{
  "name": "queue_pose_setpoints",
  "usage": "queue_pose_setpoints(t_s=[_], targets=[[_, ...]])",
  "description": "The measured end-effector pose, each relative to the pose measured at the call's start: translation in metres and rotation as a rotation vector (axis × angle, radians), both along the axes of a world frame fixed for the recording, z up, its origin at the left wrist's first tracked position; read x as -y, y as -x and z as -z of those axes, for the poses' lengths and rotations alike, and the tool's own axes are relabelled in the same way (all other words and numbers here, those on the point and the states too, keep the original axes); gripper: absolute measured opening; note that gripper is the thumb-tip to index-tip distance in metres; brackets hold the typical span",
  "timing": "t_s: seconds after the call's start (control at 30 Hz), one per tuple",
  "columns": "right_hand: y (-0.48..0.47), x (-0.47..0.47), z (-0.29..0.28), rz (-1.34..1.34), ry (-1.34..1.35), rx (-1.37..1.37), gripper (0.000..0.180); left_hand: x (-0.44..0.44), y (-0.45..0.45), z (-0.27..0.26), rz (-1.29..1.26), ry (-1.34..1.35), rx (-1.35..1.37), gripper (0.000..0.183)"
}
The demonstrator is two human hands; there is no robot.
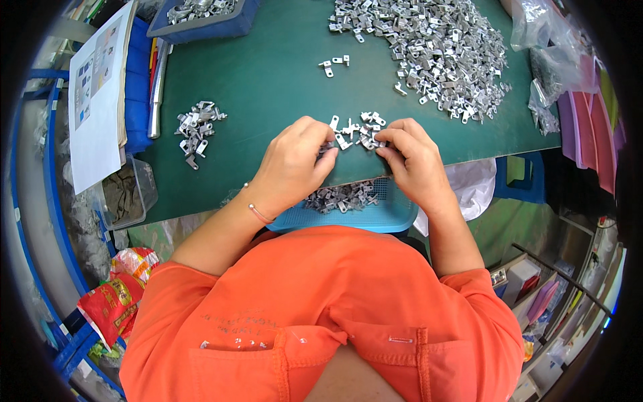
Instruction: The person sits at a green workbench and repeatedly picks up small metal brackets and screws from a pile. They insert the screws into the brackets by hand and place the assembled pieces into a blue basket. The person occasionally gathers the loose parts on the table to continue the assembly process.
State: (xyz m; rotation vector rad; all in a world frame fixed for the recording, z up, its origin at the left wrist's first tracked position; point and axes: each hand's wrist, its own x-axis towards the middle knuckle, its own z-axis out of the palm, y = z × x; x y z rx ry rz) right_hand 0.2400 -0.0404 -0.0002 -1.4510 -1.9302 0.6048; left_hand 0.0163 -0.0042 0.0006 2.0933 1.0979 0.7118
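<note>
Small bent metal brackets (350,130) lie in a loose group near the front edge of the green tabletop (261,75). At the left of this group, my left hand (300,156) is curled around some brackets, partly hidden under the fingers. On the other side, my right hand (414,156) has thumb and fingertips on a bracket (376,140) at the edge of the group. Under the table edge, a blue plastic basket (346,222) sits before my body with more brackets (341,197) in it.
A large heap of brackets (447,55) covers the back right, with a few strays (329,68) beside it. A smaller pile (196,128) lies left. Around the edges are a blue bin (201,31), printed sheets (100,85), a clear tub (145,186) and plastic bags (545,60).
</note>
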Motion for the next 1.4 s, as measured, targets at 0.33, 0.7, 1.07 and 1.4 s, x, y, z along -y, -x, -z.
queue_pose_setpoints(t_s=[0.33, 0.7, 1.07, 1.4], targets=[[0.001, 0.003, 0.004, 0.166, 0.389, -0.63, 0.01, -0.003, 0.006, -0.003, -0.043, 1.06, 0.805, 0.013], [0.013, 0.009, 0.003, -0.115, -0.084, 0.046, 0.024, -0.003, 0.01, 0.006, 0.008, 1.159, 0.982, 0.013], [0.012, 0.017, 0.016, 0.105, -0.054, -0.092, 0.022, -0.002, 0.012, 0.004, 0.016, 1.147, 0.959, 0.012], [-0.001, 0.015, -0.002, 0.078, 0.505, -1.058, 0.023, 0.008, 0.012, -0.009, 0.272, 1.13, 0.436, 0.007]])
